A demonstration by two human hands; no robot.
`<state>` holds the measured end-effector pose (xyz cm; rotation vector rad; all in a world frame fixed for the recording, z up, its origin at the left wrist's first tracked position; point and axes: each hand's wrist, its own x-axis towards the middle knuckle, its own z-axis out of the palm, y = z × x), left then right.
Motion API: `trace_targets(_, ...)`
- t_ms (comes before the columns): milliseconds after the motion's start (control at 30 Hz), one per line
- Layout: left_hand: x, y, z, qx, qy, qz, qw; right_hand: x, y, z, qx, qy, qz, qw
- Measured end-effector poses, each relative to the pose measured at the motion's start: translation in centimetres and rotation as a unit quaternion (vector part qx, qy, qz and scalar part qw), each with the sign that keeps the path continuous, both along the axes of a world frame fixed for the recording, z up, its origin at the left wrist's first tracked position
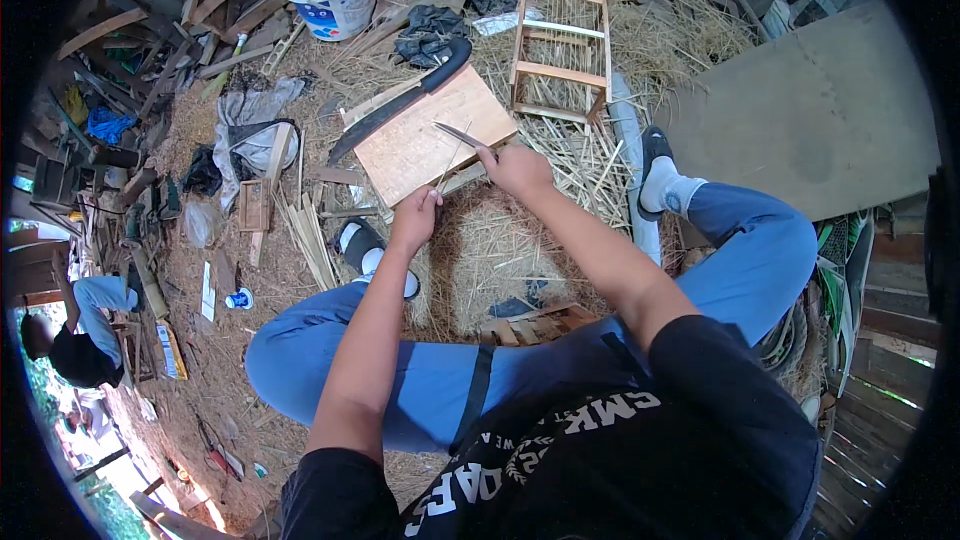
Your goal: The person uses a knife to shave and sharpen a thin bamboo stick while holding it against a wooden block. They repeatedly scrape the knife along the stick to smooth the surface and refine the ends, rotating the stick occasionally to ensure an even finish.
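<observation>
Looks like trimming or thinning a thin strip (449,165), probably mid-cut, over a wooden block (405,155). Gripping a small knife (456,133) in the right hand (520,172), fingers closed round its handle, blade pointing up-left above the block's face. Apparently pinching the near end of the strip in the left hand (412,220), at the block's near edge; too small to make out exact finger placement. Running from left fingertips up toward the blade; can't tell if touching the cutting edge or just beside it.

Also on the block: black-handled machete (380,123), lying along the far-left side, not held. Past the block, to the right: wooden frame (562,73) with thin bars. Nearer than that: loose heap of split strips (590,168). On the ground at left: bundle of longer strips (308,240).

Next move likely calls for: strip held steady, blade at a shallow angle, light stroke along the grain, away from left fingertips. Watch for flexing or splitting off-line if pressed hard.
</observation>
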<state>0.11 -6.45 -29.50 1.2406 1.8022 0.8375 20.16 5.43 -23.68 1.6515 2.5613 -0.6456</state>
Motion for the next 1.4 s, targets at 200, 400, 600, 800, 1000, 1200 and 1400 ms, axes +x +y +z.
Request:
trace_targets(200,0.1,0.5,0.2,0.01,0.02,-0.008,1.0,0.7,0.7,0.5,-0.022,0.025,-0.044,0.998)
trace_targets(400,-0.4,0.3,-0.5,0.04,0.028,-0.008,0.999,0.3,1.0,0.2,-0.026,0.024,-0.024,0.999)
trace_targets(600,-0.4,0.4,-0.2,0.005,0.034,-0.004,0.999,0.9,-0.2,0.1,-0.023,-0.035,0.065,0.997)
trace_targets(800,0.3,0.3,1.0,0.028,0.036,-0.014,0.999,1.4,-0.1,-0.7,-0.011,-0.013,0.039,0.999)
trace_targets(1000,0.1,0.6,1.1,0.009,0.049,-0.017,0.999,0.8,-0.8,0.2,-0.006,-0.055,0.057,0.997)
trace_targets(1200,0.0,0.5,0.4,0.056,0.043,-0.012,0.997,0.6,1.0,1.0,-0.03,0.008,0.013,0.999)
trace_targets(1400,-0.6,0.3,0.2,0.049,0.033,-0.02,0.998,2.0,2.5,0.3,-0.034,-0.009,-0.081,0.996)
